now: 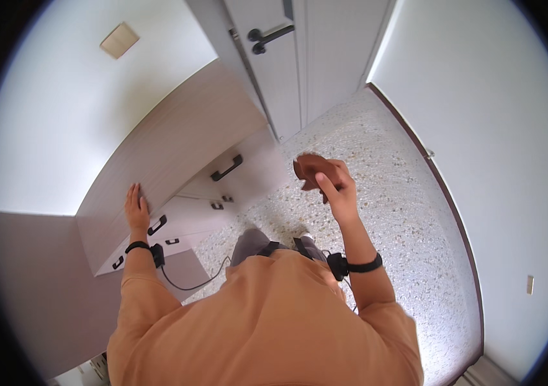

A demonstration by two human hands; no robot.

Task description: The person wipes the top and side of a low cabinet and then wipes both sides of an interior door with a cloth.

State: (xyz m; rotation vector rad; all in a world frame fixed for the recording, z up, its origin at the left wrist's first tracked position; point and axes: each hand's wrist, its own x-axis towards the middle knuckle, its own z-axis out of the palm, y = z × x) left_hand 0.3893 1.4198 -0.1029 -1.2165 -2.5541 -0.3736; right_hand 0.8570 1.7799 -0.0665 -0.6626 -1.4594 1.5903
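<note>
My left hand (137, 211) lies palm down on the pale wood-grain top (182, 123) of a low cabinet, close to its front edge. It holds nothing, and its thumb stands a little apart from the fingers. Out in front of me, over the floor, my right hand (341, 188) grips a reddish-brown, folded cloth-like piece (313, 166). The thumb presses on its upper face while the fingers are mostly hidden behind it. Its edge looks uneven, and I cannot tell the exact material. A black strap with a small box is around each wrist.
Black pulls, one a long handle (226, 168), stick out from the cabinet front. Ahead stands a grey door with a black lever handle (270, 38). A white wall with dark skirting (428, 159) bounds the speckled floor (390, 207) on the right. A cable (192, 288) hangs from my left wrist.
</note>
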